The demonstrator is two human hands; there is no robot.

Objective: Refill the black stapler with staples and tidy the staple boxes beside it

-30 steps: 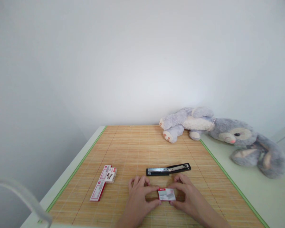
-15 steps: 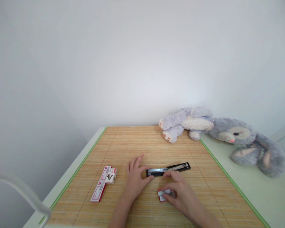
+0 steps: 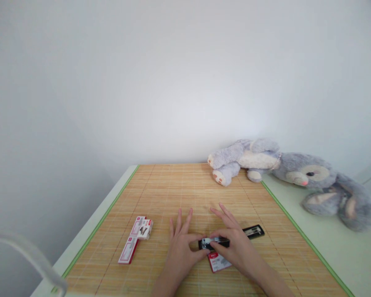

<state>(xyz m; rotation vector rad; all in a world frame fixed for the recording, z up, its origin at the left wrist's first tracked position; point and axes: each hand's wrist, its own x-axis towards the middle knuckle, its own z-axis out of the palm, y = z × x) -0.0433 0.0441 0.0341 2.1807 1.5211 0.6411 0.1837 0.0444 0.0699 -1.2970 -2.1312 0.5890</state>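
- The left hand (image 3: 181,248) is spread at its outer fingers, while the near end of a black stapler (image 3: 255,232) is pinched between its thumb and index finger.
- The right hand (image 3: 235,244) is half closed over the stapler, its thumb and index fingertip brought together at the metal channel and its other fingers extended; whether a small piece is held there cannot be told.
- The stapler is opened out lengthwise between and beneath the hands, its middle covered by the right hand.
- A red-and-white box (image 3: 217,263) is seen just below the stapler, its right part hidden by the right hand; its small print cannot be read.
- Both forearms are cut off by the bottom edge.
- Well to the left, two flat boxes (image 3: 128,250) are laid end to end, partly overlapped by a smaller white box (image 3: 144,230) marked with a dark picture.
- All these are carried by a green-edged bamboo mat (image 3: 176,189) on the desk (image 3: 346,251).
- A grey plush rabbit (image 3: 259,160) is laid on its side at the back right, its ears blurred.
- A pale curved bar (image 3: 27,251) is cut off at the lower left.
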